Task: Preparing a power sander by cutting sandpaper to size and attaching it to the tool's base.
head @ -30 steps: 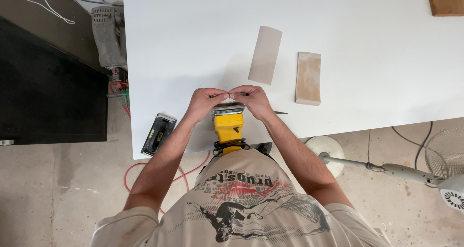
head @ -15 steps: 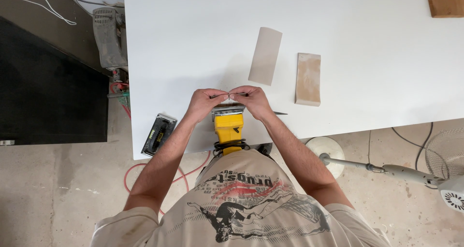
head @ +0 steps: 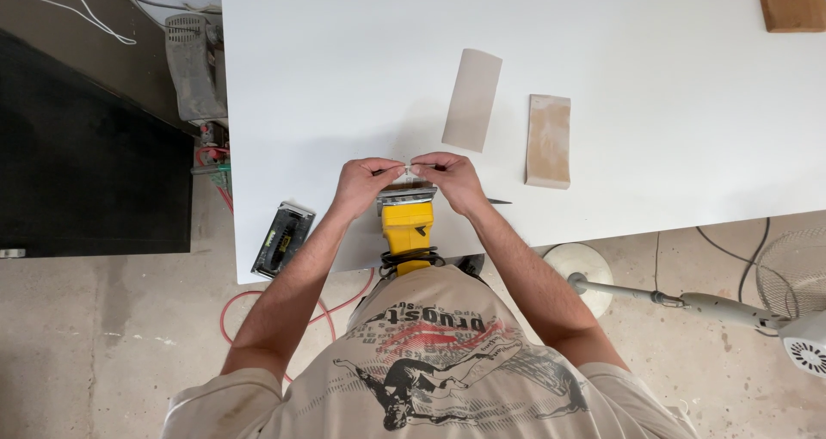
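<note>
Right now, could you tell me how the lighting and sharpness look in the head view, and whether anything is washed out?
Head view: even, soft light; the white table is bright and nearly featureless, with faint shadows beside the grey sheet and the tan sheet. Both hands, left and right, and the yellow sander are sharp. The small piece pinched between the fingers is too tiny to make out.

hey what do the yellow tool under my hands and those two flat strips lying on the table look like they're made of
Yellow tool: probably moulded plastic body, smooth and glossy, with a silvery metal-looking clamp at its front. Grey strip: thin, matte sheet, likely sandpaper, one end curling slightly. Tan strip: similar sheet, dusty and paler in patches; possibly worn sandpaper, though I can't be sure.
</note>
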